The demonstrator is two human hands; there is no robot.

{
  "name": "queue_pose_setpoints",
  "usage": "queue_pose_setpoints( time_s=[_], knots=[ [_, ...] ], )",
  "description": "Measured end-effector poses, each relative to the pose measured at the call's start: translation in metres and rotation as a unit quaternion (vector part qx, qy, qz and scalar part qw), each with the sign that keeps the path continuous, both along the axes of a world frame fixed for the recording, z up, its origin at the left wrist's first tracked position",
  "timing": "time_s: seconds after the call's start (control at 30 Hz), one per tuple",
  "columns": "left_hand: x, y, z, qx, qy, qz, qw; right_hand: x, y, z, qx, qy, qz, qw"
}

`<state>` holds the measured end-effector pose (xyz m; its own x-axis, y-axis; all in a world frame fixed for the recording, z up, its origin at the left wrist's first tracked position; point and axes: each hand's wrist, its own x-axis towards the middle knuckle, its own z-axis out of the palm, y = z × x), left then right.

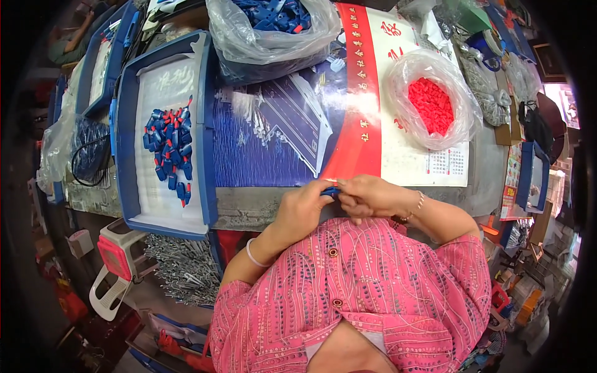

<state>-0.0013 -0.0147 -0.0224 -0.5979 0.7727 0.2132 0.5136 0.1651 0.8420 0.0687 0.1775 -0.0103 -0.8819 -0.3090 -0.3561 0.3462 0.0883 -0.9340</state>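
Observation:
At the table's near edge, just in front of my body, my two hands meet. My left hand [301,209] is closed, holding a small blue plastic part [331,191] between thumb and fingers. Against that part's right end, my right hand [375,197] is closed in a pinch; its fingers hide what they grip. To the left, a blue tray [207,158] lined with white holds a pile of blue parts with red tips [169,146]. A clear bag [404,118] of small red plastic pieces [431,107] stands open at the right.
A large clear bag [249,59] with more blue parts [273,13] stands at the back. A printed poster sheet [273,149] covers the tabletop. Left below the table are a white and pink plastic chair [115,258] and a heap of thin metal pieces [183,267].

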Motion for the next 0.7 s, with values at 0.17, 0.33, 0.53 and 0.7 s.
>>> queue_pose_setpoints(
  time_s=[0.17,0.33,0.53,0.7],
  knots=[
    [-0.003,-0.006,0.005,-0.032,-0.487,-0.028,0.872,-0.002,0.006,0.001,0.231,0.256,0.064,0.937],
    [-0.001,-0.004,0.014,-0.080,-0.371,-0.039,0.924,-0.005,0.006,-0.002,0.326,0.432,0.134,0.830],
    [0.003,-0.001,-0.015,-0.024,0.101,0.009,0.995,-0.004,-0.005,-0.011,-0.074,-0.098,-0.031,0.992],
    [-0.002,-0.007,-0.006,-0.017,-0.215,0.021,0.976,-0.011,-0.002,0.001,-0.114,-0.205,-0.046,0.971]
  ],
)
